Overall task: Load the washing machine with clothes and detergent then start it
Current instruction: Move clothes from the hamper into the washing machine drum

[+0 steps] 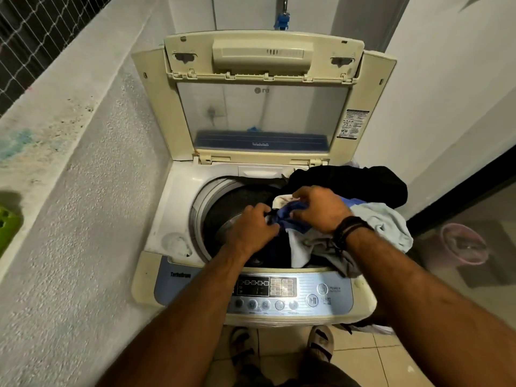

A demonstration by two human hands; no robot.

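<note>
Both hands over open washer (178,191) drum: left hand (252,229) & right hand (321,209) each grip blue cloth (282,219); clothes pile (363,196) on rim at right.

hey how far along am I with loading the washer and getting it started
Done: the lid is up and the drum is open. In hand: the left hand and right hand both grip a blue garment over the drum, while a pile of clothes sits on the washer's right edge. Left: the rest of the pile, detergent (none visible), closing the lid, pressing the start button.
</note>
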